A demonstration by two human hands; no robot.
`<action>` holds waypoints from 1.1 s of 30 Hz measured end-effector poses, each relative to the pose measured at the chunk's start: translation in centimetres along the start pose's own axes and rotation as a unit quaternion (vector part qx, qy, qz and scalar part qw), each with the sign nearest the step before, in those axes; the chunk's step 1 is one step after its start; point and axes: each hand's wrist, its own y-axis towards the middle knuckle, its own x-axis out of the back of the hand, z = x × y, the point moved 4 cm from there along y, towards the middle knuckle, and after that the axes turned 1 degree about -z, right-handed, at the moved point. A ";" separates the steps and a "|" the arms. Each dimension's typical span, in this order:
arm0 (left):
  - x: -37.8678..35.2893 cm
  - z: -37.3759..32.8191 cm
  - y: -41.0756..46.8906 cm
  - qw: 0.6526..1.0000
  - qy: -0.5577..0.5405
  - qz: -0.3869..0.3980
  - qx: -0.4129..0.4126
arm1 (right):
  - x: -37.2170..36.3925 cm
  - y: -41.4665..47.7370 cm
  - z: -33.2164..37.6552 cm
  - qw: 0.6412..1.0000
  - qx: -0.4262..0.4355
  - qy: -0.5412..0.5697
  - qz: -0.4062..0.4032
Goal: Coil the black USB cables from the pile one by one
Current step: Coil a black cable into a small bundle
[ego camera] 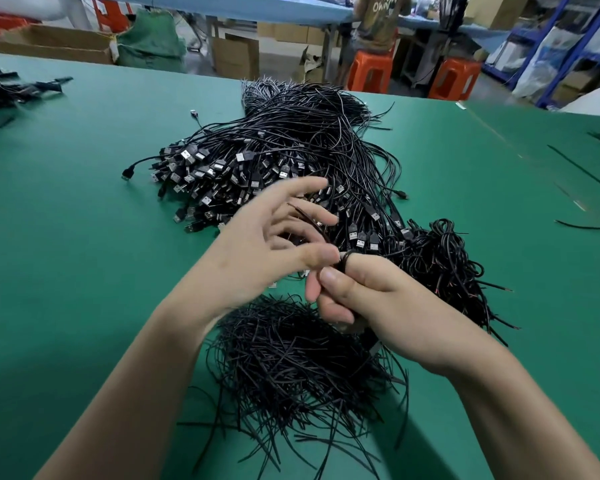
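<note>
Cardboard box [49, 46], far left: contents hidden. Cable [342, 263]: coiled, gripped in right hand [378, 306]; left hand [257, 244] splayed, just left.

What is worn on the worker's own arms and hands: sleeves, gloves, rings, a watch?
Nothing shows. The left hand and right hand are bare, without gloves, rings or a watch. Both forearms are uncovered, with no sleeve in view.

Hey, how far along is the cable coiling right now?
Done: a small heap of coiled black cables lies right of the hands. In hand: the right hand grips one black cable coil, the left hand spread open beside it. Left: the big pile of uncoiled black USB cables on the green table, so most seemingly remains.
</note>
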 end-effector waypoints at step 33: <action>-1.9 0.6 0.0 0.988 -0.060 0.135 -0.045 | -1.1 -2.2 -0.1 0.964 0.008 0.263 0.050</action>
